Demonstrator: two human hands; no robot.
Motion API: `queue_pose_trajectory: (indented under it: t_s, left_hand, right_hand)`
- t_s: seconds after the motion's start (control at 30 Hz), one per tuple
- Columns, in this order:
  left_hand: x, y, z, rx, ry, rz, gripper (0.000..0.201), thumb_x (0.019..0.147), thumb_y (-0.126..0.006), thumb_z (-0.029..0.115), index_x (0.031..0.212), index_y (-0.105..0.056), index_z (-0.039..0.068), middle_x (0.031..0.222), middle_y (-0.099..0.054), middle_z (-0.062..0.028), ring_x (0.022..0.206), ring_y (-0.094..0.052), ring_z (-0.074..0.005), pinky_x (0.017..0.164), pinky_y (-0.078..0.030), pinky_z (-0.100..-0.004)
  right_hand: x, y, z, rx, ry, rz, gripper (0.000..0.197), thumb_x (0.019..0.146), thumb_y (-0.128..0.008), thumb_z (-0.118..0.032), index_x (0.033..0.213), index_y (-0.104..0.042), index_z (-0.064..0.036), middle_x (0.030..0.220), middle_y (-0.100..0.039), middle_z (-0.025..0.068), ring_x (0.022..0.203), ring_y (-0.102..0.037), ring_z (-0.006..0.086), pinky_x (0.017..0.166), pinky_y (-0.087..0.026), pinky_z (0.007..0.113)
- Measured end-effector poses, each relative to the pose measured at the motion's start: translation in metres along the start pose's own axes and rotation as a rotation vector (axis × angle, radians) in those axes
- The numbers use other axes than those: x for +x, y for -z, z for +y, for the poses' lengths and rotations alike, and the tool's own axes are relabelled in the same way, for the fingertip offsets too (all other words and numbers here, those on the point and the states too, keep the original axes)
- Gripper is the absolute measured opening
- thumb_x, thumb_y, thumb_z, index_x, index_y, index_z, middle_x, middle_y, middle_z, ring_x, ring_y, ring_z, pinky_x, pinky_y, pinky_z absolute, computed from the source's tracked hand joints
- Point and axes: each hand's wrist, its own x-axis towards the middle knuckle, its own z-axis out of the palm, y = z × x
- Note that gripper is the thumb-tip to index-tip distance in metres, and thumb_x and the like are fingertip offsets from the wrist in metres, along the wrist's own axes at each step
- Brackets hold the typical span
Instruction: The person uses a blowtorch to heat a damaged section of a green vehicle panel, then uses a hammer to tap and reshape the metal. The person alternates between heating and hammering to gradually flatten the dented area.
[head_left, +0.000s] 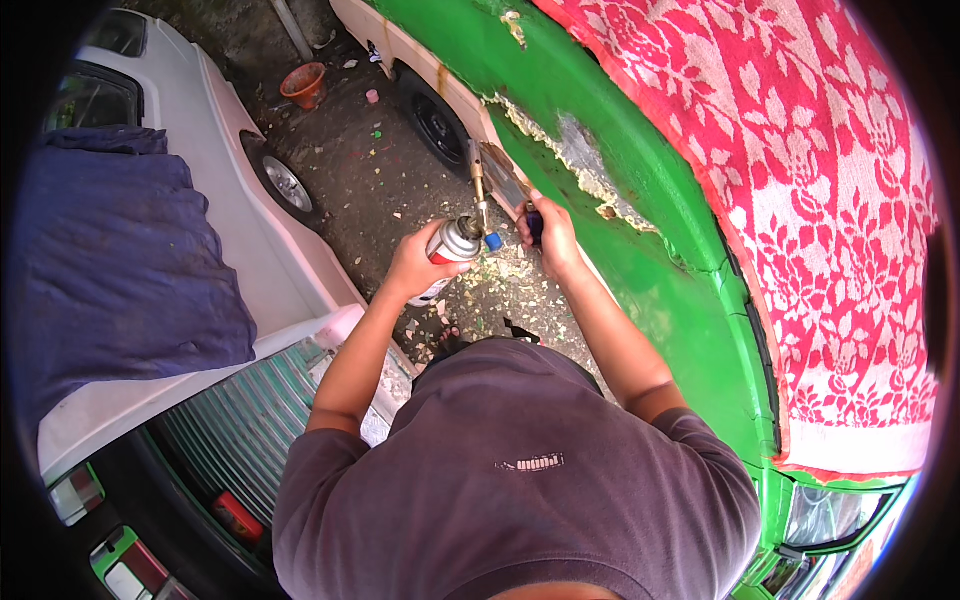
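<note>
My left hand (412,264) is wrapped round a gas torch (456,240), a canister with a brass and metal nozzle and a blue knob. The nozzle points away from me, alongside the car's lower side; I cannot make out a flame. In my right hand (554,238) is a scraper (510,186), gripped by its dark handle. Its wide grey blade lies close to the pale lower panel, behind the wheel; whether it touches cannot be told. Above it on the green car (640,140), peeled paint and filler leave a ragged, bare grey patch (585,150).
A red and white patterned cloth (800,210) covers the green car's upper part. At left stands a white vehicle (240,190) with a dark blue cloth (130,270) over it. Paint flakes litter the ground (400,190) between them. An orange pot (304,86) sits farther off.
</note>
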Motion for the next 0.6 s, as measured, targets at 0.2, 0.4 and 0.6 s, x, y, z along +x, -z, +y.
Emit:
queue_pose_trajectory:
  t_s: [0.2,0.4,0.6]
  left_hand:
    - [-0.02,0.013,-0.017,-0.31,0.124,-0.245,0.082,0.06,-0.085,0.039,0.126,-0.056,-0.001,0.109,-0.067,-0.0088,0.1,-0.063,-0.017,0.093,-0.048,-0.0325]
    - [-0.037,0.024,-0.011,-0.483,0.2,-0.297,0.088,0.055,-0.082,0.048,0.122,-0.056,-0.003,0.107,-0.066,-0.0075,0.096,-0.063,-0.0163,0.09,-0.049,-0.0307]
    - [-0.044,0.029,-0.009,-0.545,0.179,-0.297,0.078,0.057,-0.087,0.039,0.118,-0.06,-0.001,0.106,-0.066,-0.0048,0.096,-0.063,-0.0138,0.09,-0.048,-0.0289]
  right_hand:
    - [0.043,-0.018,-0.009,0.039,-0.22,-0.091,0.026,0.094,-0.045,-0.036,0.097,-0.044,-0.0104,0.053,-0.045,0.0016,0.043,-0.038,0.0115,0.041,-0.03,0.029]
    - [0.052,-0.049,-0.005,0.028,-0.347,-0.191,0.04,0.089,-0.04,-0.044,0.063,-0.037,-0.014,0.052,-0.038,0.0012,0.043,-0.031,0.0135,0.043,-0.025,0.03]
    - [0.055,-0.061,-0.009,0.059,-0.376,-0.184,0.034,0.088,-0.035,-0.04,0.066,-0.039,-0.0136,0.053,-0.039,0.0015,0.045,-0.032,0.0138,0.045,-0.027,0.03]
